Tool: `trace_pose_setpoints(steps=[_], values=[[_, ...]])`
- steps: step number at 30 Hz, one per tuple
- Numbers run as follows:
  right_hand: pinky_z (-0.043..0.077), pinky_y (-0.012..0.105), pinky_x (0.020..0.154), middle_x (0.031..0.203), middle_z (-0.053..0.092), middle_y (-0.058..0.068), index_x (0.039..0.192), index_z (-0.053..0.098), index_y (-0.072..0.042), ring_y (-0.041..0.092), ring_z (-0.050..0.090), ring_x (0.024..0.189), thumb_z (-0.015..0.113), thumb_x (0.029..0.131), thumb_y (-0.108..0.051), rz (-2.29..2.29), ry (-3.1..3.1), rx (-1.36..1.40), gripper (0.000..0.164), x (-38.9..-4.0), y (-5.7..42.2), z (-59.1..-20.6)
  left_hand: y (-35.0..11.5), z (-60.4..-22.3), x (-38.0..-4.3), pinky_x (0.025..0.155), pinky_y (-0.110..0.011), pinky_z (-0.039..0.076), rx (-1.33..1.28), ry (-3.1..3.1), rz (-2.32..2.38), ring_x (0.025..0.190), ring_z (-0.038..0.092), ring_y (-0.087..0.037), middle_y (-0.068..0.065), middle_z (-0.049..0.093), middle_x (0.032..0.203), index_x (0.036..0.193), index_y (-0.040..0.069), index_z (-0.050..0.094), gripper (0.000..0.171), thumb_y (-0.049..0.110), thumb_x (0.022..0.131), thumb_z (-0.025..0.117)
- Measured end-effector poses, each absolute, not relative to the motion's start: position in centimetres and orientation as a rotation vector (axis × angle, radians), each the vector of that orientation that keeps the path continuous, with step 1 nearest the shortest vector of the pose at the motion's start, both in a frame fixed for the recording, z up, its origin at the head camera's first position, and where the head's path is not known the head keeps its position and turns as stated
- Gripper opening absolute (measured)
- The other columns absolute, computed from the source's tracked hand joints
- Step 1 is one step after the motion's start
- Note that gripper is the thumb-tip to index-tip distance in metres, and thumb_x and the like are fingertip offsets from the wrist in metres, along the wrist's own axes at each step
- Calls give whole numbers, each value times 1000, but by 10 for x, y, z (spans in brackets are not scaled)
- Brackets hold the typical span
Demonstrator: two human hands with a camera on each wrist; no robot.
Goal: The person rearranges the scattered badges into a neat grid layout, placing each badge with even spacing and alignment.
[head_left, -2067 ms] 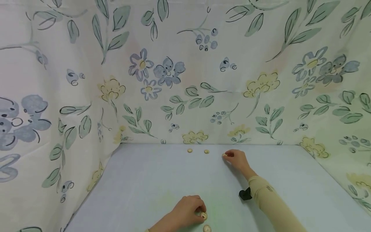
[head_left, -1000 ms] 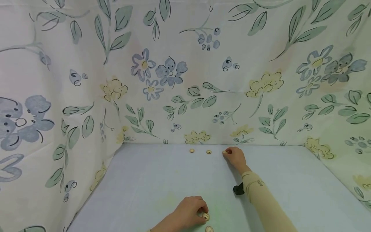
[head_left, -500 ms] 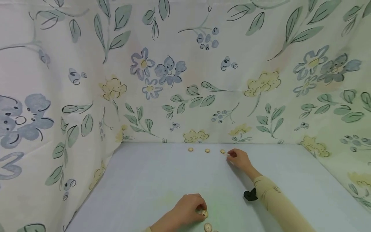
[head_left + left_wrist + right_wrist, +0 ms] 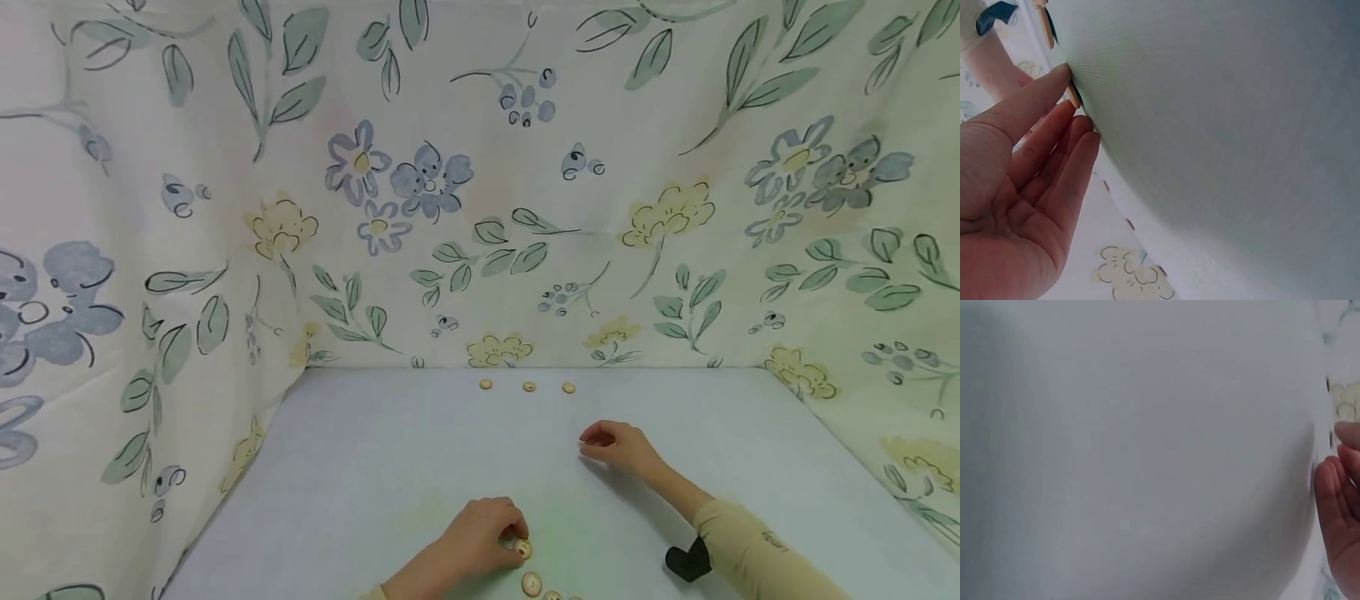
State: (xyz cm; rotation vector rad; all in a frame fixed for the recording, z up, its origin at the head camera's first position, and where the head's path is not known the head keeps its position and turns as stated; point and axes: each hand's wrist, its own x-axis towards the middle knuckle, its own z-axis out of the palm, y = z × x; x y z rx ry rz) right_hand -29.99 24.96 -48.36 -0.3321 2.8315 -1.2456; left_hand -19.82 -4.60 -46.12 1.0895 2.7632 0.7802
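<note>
My left hand (image 4: 483, 533) pinches a round wooden button (image 4: 523, 548) between thumb and index finger, low over the near part of the table. In the left wrist view, that button (image 4: 1075, 95) shows edge-on between the fingertips. Bent fingers and thumb of my right hand (image 4: 618, 447) hold nothing over the middle right of the table. Beyond it, three wooden buttons form a row near the back edge: a left one (image 4: 486, 384), a middle one (image 4: 529, 387) and a right one (image 4: 568, 388). The right wrist view catches my right hand (image 4: 1342, 500) at its edge.
Just in front of my left hand lies another button (image 4: 532, 583), with more cut off by the bottom of the head view. The white tabletop (image 4: 390, 450) is bordered by a floral cloth (image 4: 450, 275) at the back and sides. A black piece (image 4: 688, 560) hangs at my right wrist.
My right hand has let go of a button at the right end of the back row and moved back toward me. My left hand keeps its pinch, almost in place.
</note>
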Motion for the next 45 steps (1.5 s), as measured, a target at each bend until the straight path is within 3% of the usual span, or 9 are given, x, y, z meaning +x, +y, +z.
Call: trace_pose_setpoints(steps=[10,21,29,38,45], values=[[50,23,67,84,65,-5,98,69,-8,6,58,75,75,85,-21,-1343,2610,-644,19,-237,235,-484,-46,-462,-198,67,-14,39,1099,2754,751,70,47,5,17,53,78,86,18,72,15,19,74,81],[52,24,63,84,64,-6,100,68,-10,2,57,74,74,87,-18,-1423,2442,-964,17,-195,229,-489,-44,-460,-197,67,-13,39,1133,2758,739,70,48,5,16,54,78,86,18,71,15,17,74,81],[52,25,67,91,67,1,106,68,-13,4,59,78,73,88,-16,-1419,2315,-1031,19,-175,227,-486,-45,-453,-196,69,-15,39,1116,2752,742,71,47,4,16,53,78,87,17,71,16,16,74,81],[53,26,72,103,68,0,113,66,-12,6,61,85,68,91,-15,-1374,2214,-1185,22,-167,228,-485,-47,-451,-198,68,-16,37,1099,2748,772,71,47,2,15,52,77,87,16,71,17,15,74,81],[53,26,72,101,65,-2,115,66,-13,3,58,86,72,88,-14,-1371,2157,-1191,27,-162,229,-488,-46,-453,-195,68,-15,40,1076,2733,785,71,48,2,15,52,78,87,15,71,17,14,74,81]])
